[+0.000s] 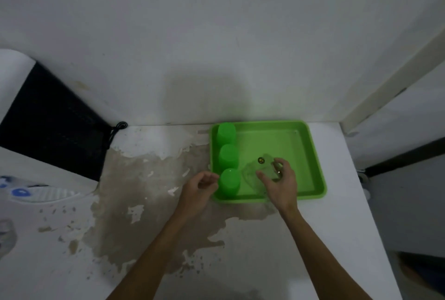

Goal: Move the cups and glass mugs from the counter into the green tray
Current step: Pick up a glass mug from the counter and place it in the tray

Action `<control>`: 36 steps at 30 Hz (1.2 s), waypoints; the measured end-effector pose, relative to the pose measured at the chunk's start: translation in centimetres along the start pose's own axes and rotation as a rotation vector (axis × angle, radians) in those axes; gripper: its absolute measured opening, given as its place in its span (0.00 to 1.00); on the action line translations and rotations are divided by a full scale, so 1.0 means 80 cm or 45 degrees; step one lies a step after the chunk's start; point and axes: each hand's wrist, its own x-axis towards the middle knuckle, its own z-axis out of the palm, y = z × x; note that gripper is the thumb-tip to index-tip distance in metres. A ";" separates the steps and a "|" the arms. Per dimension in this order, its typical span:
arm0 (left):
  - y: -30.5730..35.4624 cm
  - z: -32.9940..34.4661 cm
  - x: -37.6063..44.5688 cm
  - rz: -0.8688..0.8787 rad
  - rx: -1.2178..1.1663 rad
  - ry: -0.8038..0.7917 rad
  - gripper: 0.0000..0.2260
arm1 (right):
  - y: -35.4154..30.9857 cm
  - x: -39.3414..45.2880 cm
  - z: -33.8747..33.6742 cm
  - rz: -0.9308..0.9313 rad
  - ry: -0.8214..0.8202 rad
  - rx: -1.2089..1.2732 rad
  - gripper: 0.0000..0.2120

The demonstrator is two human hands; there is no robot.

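Note:
A green tray [310,152] lies on the white counter at the back right. Three green cups stand upside down in a row along its left side: a far one [226,133], a middle one [228,155] and a near one [230,181]. My right hand [280,183] is over the tray's near middle, fingers closed around a clear glass mug [255,170] that is tilted just above or on the tray floor. My left hand [198,187] hovers beside the near cup at the tray's left rim, fingers loosely curled, holding nothing.
The counter [265,239] has a large worn, peeled patch in the middle. A black mesh panel [53,126] with a cord leans at the back left. A white and blue object [29,191] lies at the left edge. The counter's right edge drops off beside the tray.

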 end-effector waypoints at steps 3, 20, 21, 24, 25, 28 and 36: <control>-0.004 0.000 0.023 -0.035 0.006 0.016 0.10 | -0.002 0.029 0.010 -0.103 0.001 -0.154 0.34; -0.028 -0.016 0.047 -0.092 -0.010 0.042 0.10 | 0.001 0.063 0.061 -0.391 -0.084 -0.593 0.34; -0.029 -0.017 0.045 -0.094 -0.008 0.042 0.10 | 0.000 0.061 0.059 -0.392 -0.099 -0.598 0.35; -0.032 -0.023 0.034 -0.078 -0.016 0.043 0.09 | -0.010 0.052 0.051 -0.385 -0.083 -0.551 0.36; -0.034 -0.025 0.030 -0.080 -0.036 0.037 0.09 | -0.014 0.047 0.047 -0.386 -0.061 -0.533 0.35; -0.042 -0.033 0.017 -0.097 -0.061 0.025 0.10 | -0.029 0.031 0.037 -0.454 0.041 -0.525 0.26; -0.064 -0.101 -0.047 -0.132 -0.160 0.033 0.09 | -0.090 -0.065 0.065 -0.749 0.095 -0.241 0.02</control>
